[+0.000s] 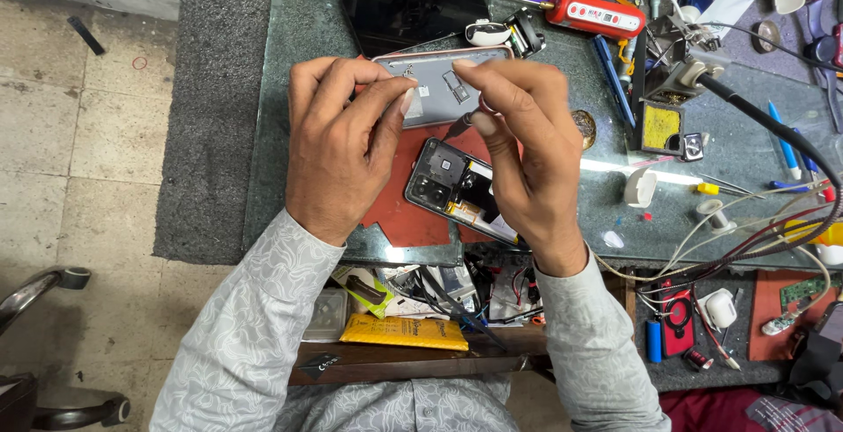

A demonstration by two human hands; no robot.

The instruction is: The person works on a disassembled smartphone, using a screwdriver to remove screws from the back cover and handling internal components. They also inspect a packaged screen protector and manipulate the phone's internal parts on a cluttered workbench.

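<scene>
A single head-worn view looks steeply down from close above the counter (281,63), facing forward over both forearms, floor at left.

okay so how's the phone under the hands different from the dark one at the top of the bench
The opened phone lies on the red mat with its back off, camera module and inner parts showing; the dark phone is closed, showing only a smooth black face. The opened phone sits partly under the right hand; the dark phone lies untouched on the glass benchtop, beyond both hands. Both are flat, tilted rectangles.
</scene>
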